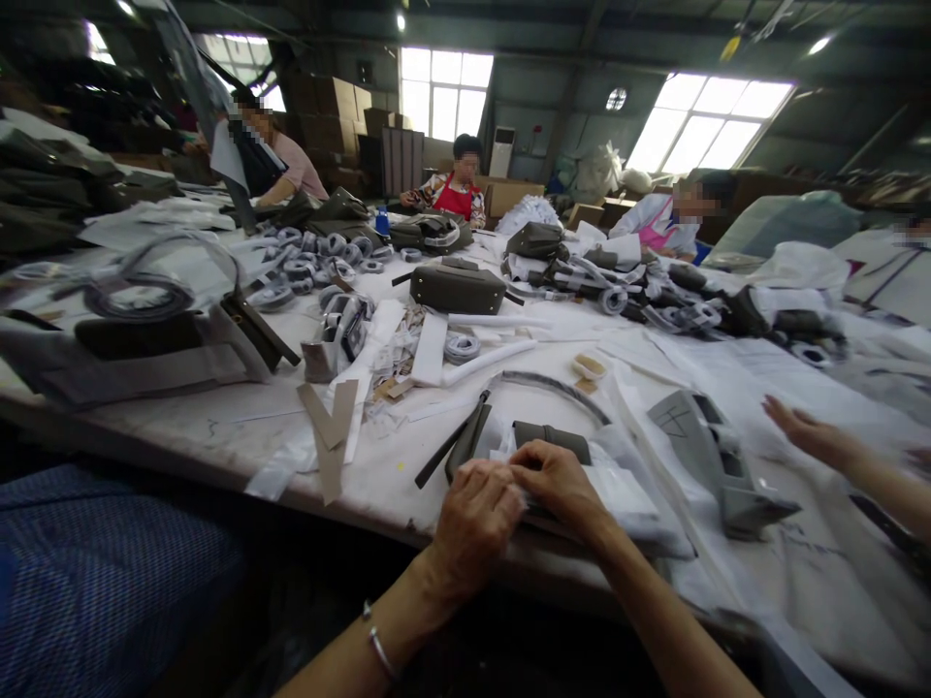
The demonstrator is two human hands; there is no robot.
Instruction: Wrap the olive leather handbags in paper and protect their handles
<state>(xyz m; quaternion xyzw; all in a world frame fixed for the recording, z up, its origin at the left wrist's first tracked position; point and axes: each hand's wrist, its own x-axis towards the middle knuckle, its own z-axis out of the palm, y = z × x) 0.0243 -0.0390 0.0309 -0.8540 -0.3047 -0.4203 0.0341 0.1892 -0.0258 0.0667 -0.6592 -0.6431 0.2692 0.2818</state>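
A dark olive bag (553, 441) with a wrapped, arched handle (549, 380) lies at the table's near edge, partly covered by white wrapping (626, 494). My left hand (480, 519), with a bracelet at the wrist, is closed at the bag's near side; its fingertips are blurred. Beside it my right hand (557, 480) has thumb and fingers pinched together over the bag's front. The two hands nearly touch, and whatever lies between their fingertips is too small to make out. A dark strap (451, 446) sticks out at the bag's left.
Grey-brown card strips (331, 436) and a tape dispenser (338, 334) lie left of centre. Another wrapped bag (138, 354) sits far left. At right are a grey bag piece (717, 456) and another person's hand (818, 431). Several people work behind piles of bags.
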